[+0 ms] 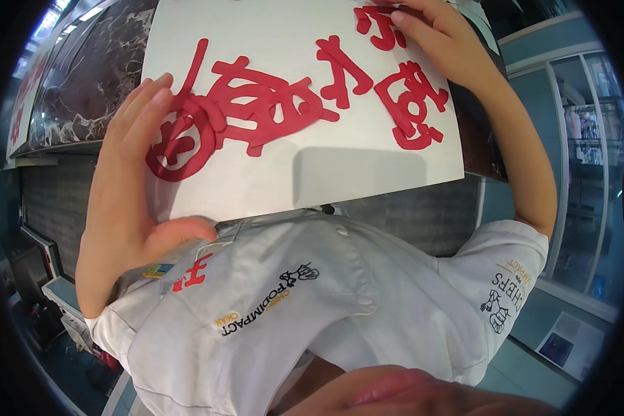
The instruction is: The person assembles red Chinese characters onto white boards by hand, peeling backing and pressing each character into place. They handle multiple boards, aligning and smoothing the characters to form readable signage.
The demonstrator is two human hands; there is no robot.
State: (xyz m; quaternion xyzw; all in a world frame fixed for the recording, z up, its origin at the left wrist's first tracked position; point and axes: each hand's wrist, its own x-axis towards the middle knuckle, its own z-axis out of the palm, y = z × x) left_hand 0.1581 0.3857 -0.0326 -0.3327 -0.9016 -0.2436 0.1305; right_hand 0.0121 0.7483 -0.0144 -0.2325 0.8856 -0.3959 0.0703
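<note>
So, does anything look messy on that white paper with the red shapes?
Yes. The red cut-out shapes near the left hand are jumbled: a ring piece overlaps the neighbouring strokes, which lie crooked across each other. Those by the right hand lie apart. The white sheet also sits tilted.

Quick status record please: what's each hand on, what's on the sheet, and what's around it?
left hand: flat against left edge of white sheet, thumb under its lower edge
right hand: fingertips pressing upper right of sheet
on sheet: red cut-out shapes, lying flat
behind sheet: dark marbled surface
below: white jacket
</note>
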